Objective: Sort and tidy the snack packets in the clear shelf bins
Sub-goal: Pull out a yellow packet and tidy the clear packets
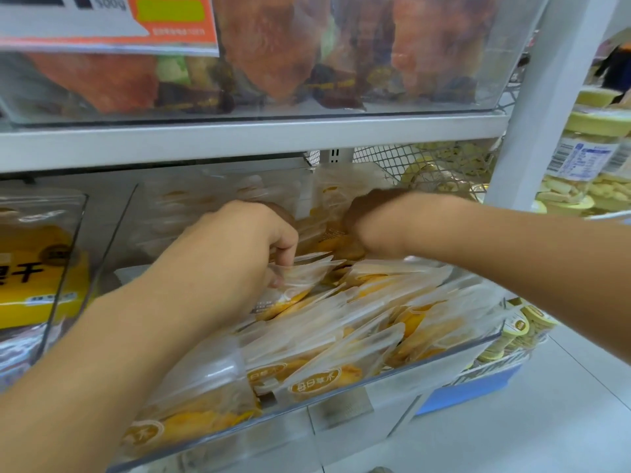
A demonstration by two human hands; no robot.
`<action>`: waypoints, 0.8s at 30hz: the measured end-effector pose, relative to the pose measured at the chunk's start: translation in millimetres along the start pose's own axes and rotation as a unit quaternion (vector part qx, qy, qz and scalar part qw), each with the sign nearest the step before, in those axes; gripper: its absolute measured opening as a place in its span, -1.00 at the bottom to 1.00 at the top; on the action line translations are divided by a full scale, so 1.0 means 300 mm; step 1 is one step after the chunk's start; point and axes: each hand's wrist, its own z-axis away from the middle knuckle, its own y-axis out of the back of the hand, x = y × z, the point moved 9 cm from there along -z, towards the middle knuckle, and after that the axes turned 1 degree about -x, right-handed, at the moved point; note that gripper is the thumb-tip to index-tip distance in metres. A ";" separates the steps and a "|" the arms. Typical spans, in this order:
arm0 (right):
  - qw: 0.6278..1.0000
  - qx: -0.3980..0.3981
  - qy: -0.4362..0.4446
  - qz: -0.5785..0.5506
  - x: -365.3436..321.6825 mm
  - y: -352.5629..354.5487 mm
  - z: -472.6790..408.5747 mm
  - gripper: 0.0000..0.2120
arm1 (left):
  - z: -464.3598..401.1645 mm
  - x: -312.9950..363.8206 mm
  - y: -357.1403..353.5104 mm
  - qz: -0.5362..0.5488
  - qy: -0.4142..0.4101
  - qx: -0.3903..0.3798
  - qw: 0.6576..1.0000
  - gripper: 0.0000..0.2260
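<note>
while both arms reach into the clear bin (471,348), the left hand (252,233) sits over the middle of the pile; its fingers are curled down tight and they pinch the top edges of a few see-through snack packets (300,278); those packets lie right under the fingers and fan out below and to the right of that hand; yellow fruit slices show through them; the right hand (372,220) is further back in the bin, to the right of the left hand and a bit higher; it is bent at the wrist and its fingers are hidden behind it, so i cannot tell how far open it is or if it holds anything; a packet standing upright (333,206) is just beside it, between the two hands, but i cannot tell if the hand touches it; more packets of the same kind fill the bin in front of both hands, lying tilted on top of each other, down to the front wall; some show a round gold label (316,384); to the left of the left arm, past a clear wall, is a big yellow bag (34,268) in the next bin; above both hands is a white shelf board (239,138), and on it a bin of reddish brown packets (273,56); to the right of the right arm are jars with pale yellow lids (594,145).
</note>
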 end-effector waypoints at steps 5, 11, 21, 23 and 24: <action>0.992 0.022 0.007 -0.127 0.079 0.000 0.067 -0.66 | -0.023 -0.008 -0.002 0.034 0.019 -0.024 0.999 -0.75; 0.955 0.085 0.076 -0.274 0.075 0.084 0.187 -0.57 | -0.032 -0.038 -0.015 0.085 0.031 -0.006 0.996 -0.86; 0.955 0.157 0.133 -0.211 -0.119 0.182 0.156 -0.67 | 0.037 -0.032 0.035 0.075 0.013 0.026 0.997 -0.60; 0.966 0.157 0.117 -0.170 -0.148 0.189 0.139 -0.65 | 0.063 -0.049 0.048 0.064 0.020 0.020 0.998 -0.54; 0.969 0.152 0.116 -0.158 -0.166 0.192 0.134 -0.64 | 0.077 -0.067 0.052 0.055 0.027 0.010 0.998 -0.52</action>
